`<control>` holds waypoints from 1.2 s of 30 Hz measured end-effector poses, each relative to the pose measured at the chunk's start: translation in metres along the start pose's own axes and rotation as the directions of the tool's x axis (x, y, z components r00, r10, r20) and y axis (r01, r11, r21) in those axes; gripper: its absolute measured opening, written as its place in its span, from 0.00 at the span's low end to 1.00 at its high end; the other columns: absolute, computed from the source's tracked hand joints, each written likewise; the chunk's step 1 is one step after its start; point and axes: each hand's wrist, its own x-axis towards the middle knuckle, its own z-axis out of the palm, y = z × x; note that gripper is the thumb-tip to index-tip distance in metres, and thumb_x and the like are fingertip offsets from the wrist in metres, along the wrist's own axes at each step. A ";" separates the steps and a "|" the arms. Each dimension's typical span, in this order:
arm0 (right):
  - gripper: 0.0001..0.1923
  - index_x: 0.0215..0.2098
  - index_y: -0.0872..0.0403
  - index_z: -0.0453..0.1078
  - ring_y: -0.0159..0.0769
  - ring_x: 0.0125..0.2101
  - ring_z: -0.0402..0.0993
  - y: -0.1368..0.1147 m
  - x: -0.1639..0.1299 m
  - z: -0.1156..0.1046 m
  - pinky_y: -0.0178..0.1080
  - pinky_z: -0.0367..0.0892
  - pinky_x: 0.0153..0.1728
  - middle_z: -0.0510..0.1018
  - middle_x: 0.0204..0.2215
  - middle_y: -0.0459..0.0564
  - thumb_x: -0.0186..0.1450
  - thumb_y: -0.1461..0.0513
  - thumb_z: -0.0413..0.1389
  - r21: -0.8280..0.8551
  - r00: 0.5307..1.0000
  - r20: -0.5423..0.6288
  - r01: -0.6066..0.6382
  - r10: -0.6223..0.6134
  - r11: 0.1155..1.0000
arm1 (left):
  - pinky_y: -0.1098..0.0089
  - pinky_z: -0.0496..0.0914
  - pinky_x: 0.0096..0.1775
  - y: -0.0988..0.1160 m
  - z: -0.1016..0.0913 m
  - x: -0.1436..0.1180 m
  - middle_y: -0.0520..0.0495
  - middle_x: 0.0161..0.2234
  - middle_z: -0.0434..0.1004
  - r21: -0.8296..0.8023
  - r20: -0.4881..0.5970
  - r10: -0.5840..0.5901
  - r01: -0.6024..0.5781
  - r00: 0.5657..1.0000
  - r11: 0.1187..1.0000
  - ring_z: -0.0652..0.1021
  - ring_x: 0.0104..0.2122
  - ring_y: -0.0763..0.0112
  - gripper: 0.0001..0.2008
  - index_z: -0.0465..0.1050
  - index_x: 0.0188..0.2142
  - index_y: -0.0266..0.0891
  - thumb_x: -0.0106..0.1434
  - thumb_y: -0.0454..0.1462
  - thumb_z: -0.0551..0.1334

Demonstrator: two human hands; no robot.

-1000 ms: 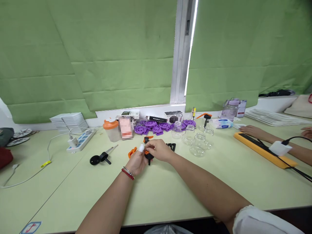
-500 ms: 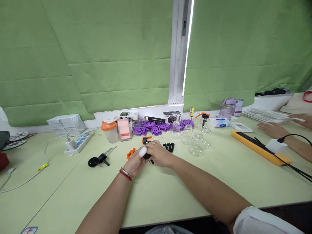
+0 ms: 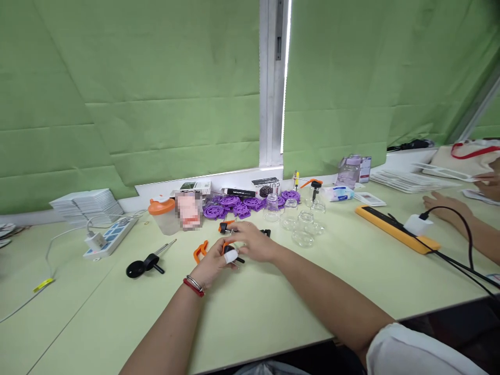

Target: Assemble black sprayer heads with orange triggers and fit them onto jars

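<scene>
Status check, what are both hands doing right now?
Left hand and right hand together on small orange-black clip. Spare orange clip beside. Glass jars beyond.

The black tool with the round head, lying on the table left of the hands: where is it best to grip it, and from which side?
Probably the thin metal shaft of the black tool. It lies flat on the table, pointing up and to the right with bare space around it, so fingers can come from above and close across it. The round head looks wide and low, harder to pinch.
</scene>
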 end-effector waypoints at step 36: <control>0.05 0.32 0.56 0.71 0.35 0.34 0.68 0.010 -0.023 0.011 0.36 0.56 0.39 0.76 0.29 0.50 0.61 0.65 0.52 -0.160 0.964 0.128 -0.211 0.232 0.964 | 0.65 0.74 0.33 -0.005 -0.010 0.011 0.51 0.32 0.66 -0.127 -0.282 0.067 -0.106 0.957 0.986 0.73 0.33 0.70 0.17 0.65 0.40 0.39 0.54 0.42 0.66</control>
